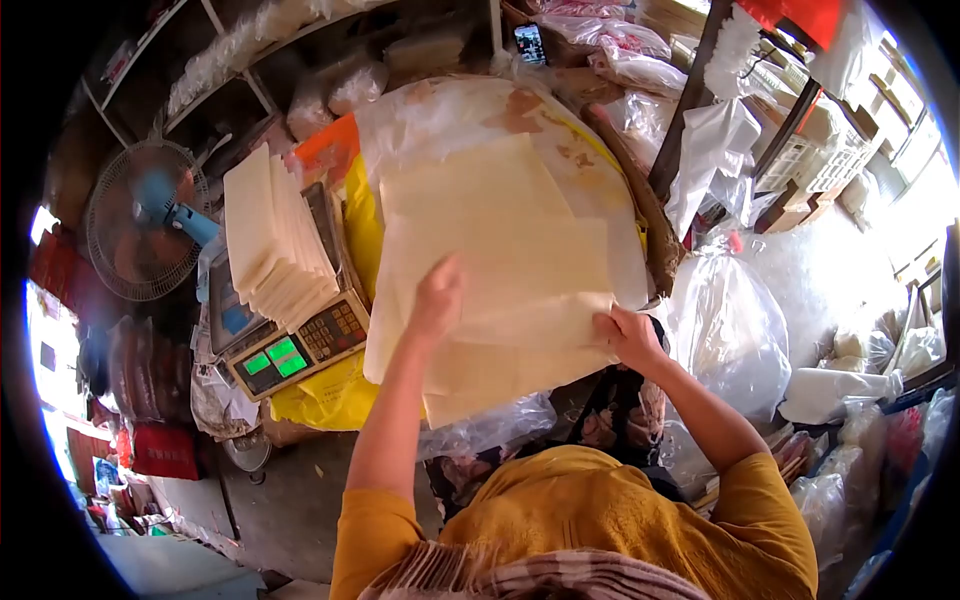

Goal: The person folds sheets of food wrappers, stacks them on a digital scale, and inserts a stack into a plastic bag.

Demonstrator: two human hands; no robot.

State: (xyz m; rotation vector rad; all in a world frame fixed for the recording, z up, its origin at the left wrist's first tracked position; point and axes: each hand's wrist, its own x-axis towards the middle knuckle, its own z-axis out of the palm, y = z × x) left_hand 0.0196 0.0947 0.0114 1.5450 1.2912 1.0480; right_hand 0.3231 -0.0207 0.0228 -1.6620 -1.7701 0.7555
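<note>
On the bench (445, 112) right in front of me there's a loose spread of thin, pale yellow sheets (515, 255), overlapping at different angles so the edges don't line up. The bench itself has a whitish covering with brown stains, most of them around the far side.

So, hands: my right grip (630, 338) is pinching the sheets at their right edge, close to the near corner, thumb on top. My left grip (438, 297) is curled up almost like a fist over the left part of the spread, but it's kinda blurry, so I honestly can't tell if it's got hold of any paper. The nearest corner of the spread reaches down toward my lap, over some crinkly clear plastic (505, 425).

Just left of the bench I've got a digital scale (335, 328) with its green readouts lit, though the digits are too small to make out. A thick stack of folded sheets (275, 235) sits on it, kind of fanned at the near end. Yellow plastic (335, 395) pokes out beneath the scale, and a fan (150, 215) with a blue middle stands further left. Past the far edge of the bench there's a phone (530, 44) with its screen lit, and a big clear bag (735, 325) slumps off to my right.
</note>
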